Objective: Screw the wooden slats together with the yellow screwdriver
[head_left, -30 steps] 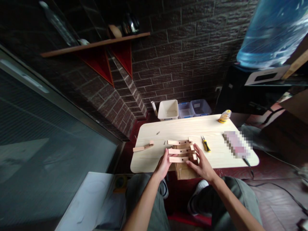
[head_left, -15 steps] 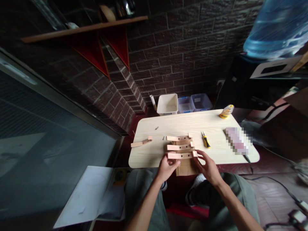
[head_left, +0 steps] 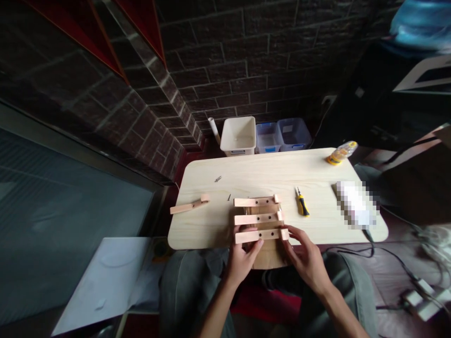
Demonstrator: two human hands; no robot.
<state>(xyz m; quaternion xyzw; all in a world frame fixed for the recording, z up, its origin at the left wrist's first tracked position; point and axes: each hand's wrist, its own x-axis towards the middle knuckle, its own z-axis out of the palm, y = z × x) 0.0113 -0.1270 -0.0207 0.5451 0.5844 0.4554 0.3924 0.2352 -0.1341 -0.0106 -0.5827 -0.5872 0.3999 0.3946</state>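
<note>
Three pale wooden strips lie crosswise, one behind another, over a brown board at the table's front edge. Each strip has two dark holes and a raised block at its right end. My left hand [head_left: 242,256] is closed around the left end of the nearest wooden strip [head_left: 266,235], the thumb in front. My right hand [head_left: 306,253] grips that strip's block end, with fingers also at the board's right side. The brown board [head_left: 270,257] juts out toward my lap between my hands. Behind lie the middle strip [head_left: 251,219] and the far strip [head_left: 248,202].
A similar loose wooden strip [head_left: 186,207] lies on the table [head_left: 211,230] at left. Small screws [head_left: 218,179] are behind it. Right of the board are a yellow-black screwdriver [head_left: 302,204], a clear yellow-capped container [head_left: 341,153] and a blurred-out device [head_left: 355,204] with a cable.
My view has tilted down and shifted, so the table looks nearer. Both hands stay at the nearest strip's ends, the left fingers now reaching further behind it.
</note>
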